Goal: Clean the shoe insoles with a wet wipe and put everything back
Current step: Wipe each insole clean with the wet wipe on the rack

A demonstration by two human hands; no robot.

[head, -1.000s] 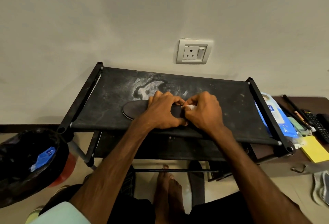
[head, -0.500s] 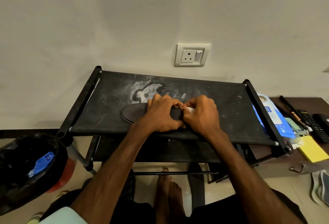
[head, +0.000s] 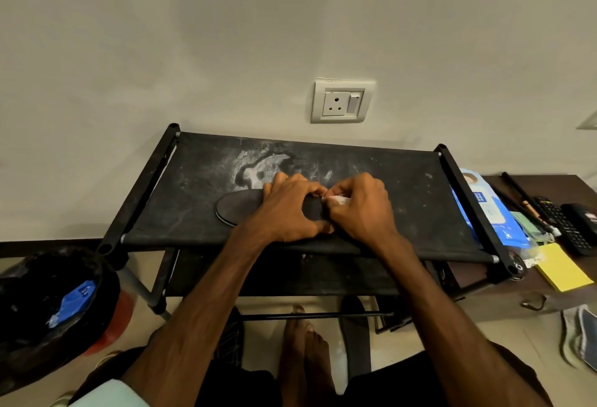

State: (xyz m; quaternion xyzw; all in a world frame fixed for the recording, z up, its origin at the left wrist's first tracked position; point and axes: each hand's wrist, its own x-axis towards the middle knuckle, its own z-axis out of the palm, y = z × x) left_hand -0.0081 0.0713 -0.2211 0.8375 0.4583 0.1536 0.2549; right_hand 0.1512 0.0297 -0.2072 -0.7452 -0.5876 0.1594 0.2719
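Near edge: bare foot (head: pixel 303 342) on the floor under the rack. Both forearms reach up to the rack top (head: pixel 403 199). Left hand (head: pixel 287 209) pins the dark insole (head: pixel 235 209) flat on the rack top, fingers bent over it. Right hand (head: pixel 361 209), touching the left, has its fingers curled tight on a white wet wipe (head: pixel 339 200) held against the insole. Right of the rack: blue wipes pack (head: pixel 484 209), print too small for me to read. Far wall: socket (head: pixel 342 101).

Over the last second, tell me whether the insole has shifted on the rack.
No. The insole keeps its rounded end just below the white stain on the rack, under the left hand; only the view has shifted.
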